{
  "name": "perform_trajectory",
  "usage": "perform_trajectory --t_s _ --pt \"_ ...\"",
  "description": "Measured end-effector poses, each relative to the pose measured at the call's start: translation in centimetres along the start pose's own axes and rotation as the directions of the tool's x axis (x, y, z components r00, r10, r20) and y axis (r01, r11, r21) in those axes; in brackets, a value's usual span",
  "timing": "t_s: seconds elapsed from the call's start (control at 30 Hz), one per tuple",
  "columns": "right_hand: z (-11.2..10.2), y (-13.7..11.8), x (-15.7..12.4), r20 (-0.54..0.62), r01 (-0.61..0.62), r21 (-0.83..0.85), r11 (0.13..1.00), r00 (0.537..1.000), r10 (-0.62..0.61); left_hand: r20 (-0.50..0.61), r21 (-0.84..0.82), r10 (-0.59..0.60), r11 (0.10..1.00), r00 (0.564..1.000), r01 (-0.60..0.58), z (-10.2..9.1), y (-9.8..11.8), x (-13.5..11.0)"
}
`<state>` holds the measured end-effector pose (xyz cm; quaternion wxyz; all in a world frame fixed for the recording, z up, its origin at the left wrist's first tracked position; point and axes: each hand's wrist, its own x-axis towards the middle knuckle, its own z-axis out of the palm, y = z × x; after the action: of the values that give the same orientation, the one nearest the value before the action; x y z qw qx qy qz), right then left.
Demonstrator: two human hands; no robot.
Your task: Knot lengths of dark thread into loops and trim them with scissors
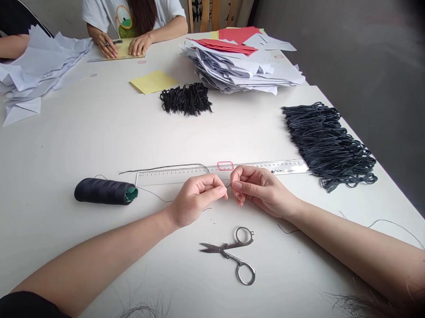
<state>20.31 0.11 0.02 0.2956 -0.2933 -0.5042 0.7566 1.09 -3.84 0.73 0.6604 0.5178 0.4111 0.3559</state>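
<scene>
In the head view, the left hand (195,200) and right hand (266,189) nearly meet over the ruler (178,176), and black thread (228,184) runs between them. The left fingers are pinched tight, thumb on forefinger, with thread between; the right thumb and forefinger also close on it, the other fingers loosely curled. One stretch of thread lies along the ruler's far edge, and a line from the spool (100,191) leads to the left hand. For this fine handling, it seems best to pinch close to the tips, draw gently and evenly, and leave the spool's line slack so that it does not roll. The scissors (224,248) lie spread on the bench (101,146), nearer the person, so the wrists are better kept raised. Exactly how the strands cross is hard to make out: the fingertips cover the spot, and a knot, if there is one, cannot be told. The left hand hides where the lines join; the right forearm partly covers loose strands (397,224); the person opposite is cut off above the shoulders.
</scene>
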Motion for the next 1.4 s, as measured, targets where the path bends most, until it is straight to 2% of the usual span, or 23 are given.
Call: perform_trajectory --t_s 0.73,1.07,1.23,1.4 --pt "-0.51 0.89 0.10 0.019 0.037 -0.044 0.998 0.999 -0.036 -0.004 0.007 -0.005 1.000 1.000 0.005 0.08 0.18 -0.05" --pt "-0.17 0.43 0.06 0.020 0.017 0.020 1.000 1.000 -0.018 0.005 -0.017 -0.003 1.000 1.000 0.003 0.07 0.17 -0.04" --pt "-0.25 0.18 -0.06 0.041 0.001 0.121 0.993 0.999 -0.006 0.014 -0.073 0.026 0.997 1.000 -0.024 0.29 0.40 0.06" --pt "-0.31 0.11 0.06 0.039 -0.004 0.113 0.994 0.999 0.000 -0.008 -0.117 0.032 0.993 0.999 -0.033 0.43 0.60 0.11"
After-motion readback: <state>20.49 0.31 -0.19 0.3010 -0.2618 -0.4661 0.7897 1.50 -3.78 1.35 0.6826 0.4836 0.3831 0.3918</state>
